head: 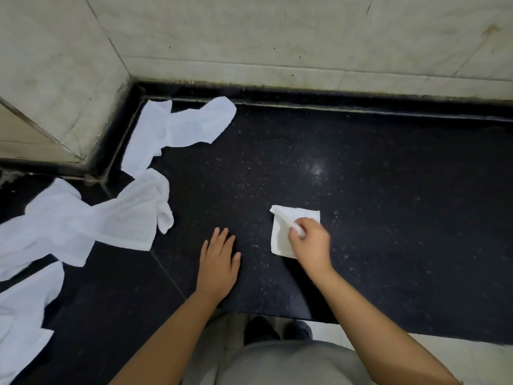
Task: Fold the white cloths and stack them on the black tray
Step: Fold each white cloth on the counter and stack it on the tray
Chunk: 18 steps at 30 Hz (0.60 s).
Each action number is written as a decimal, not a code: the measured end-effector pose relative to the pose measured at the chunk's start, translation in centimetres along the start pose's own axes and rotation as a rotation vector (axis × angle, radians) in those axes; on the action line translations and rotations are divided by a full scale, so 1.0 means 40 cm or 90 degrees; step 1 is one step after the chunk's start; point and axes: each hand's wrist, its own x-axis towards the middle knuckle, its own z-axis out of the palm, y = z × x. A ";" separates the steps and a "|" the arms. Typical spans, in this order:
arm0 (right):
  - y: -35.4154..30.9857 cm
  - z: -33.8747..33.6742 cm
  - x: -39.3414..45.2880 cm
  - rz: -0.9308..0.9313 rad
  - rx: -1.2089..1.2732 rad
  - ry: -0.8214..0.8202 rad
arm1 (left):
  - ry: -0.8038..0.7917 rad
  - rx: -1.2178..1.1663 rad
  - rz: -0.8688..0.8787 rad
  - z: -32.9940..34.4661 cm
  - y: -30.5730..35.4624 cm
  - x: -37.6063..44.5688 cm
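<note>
A small folded white cloth (286, 232) lies on the black speckled counter (361, 190). My right hand (311, 243) pinches a flap of it, lifted at the cloth's near right part. Flat on the counter to the cloth's left rests my left hand (219, 262), fingers spread, holding nothing. Several loose white cloths lie crumpled along the left: one near the back corner (177, 129), one in the middle left (91, 220), one at the lower left edge (25, 315). No black tray is in view.
Pale marble walls (277, 37) rise behind and to the left of the counter. A pillar corner (83, 162) juts in at the left. The counter's front edge (277, 315) runs just above my dark shoes and grey clothing.
</note>
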 end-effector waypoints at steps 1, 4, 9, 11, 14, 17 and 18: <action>-0.003 -0.034 0.008 0.033 0.052 0.069 | 0.002 -0.008 0.008 0.001 0.005 0.003; -0.005 -0.123 0.017 0.086 0.162 0.205 | 0.000 -0.008 0.033 0.002 0.022 0.018; -0.020 -0.052 0.000 -0.012 0.060 0.129 | -0.019 0.031 0.038 0.005 0.032 0.036; -0.014 0.016 -0.001 -0.032 -0.047 -0.027 | -0.025 0.051 0.033 0.002 0.024 0.034; 0.004 0.086 -0.011 -0.073 -0.209 -0.186 | -0.021 0.053 0.027 -0.005 0.002 0.027; 0.006 0.094 -0.012 -0.084 -0.240 -0.187 | -0.017 0.025 0.022 -0.011 -0.012 0.020; 0.011 0.090 -0.010 -0.091 -0.247 -0.193 | -0.020 0.017 0.023 -0.012 -0.012 0.020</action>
